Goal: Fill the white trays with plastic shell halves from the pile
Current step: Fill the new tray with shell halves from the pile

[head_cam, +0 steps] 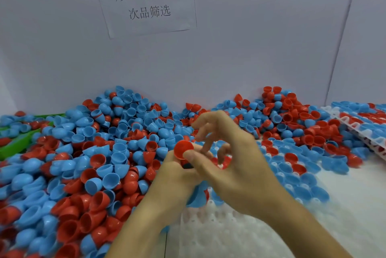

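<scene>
Near the middle of the counter, the left hand and right hand together pinch a red shell half above the near white tray. The pile lies left and far. The shell looks light, thin, slick; best pinched at its rim.

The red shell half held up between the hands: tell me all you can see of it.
The red shell half is a small dome of glossy, smooth plastic, plain red with no markings visible. It is held above the white tray, at the edge of the pile of red and blue halves, its rounded outside towards the camera. The left hand grips it from below; the right hand's thumb presses its lower right edge. Its hollow is hidden.
</scene>
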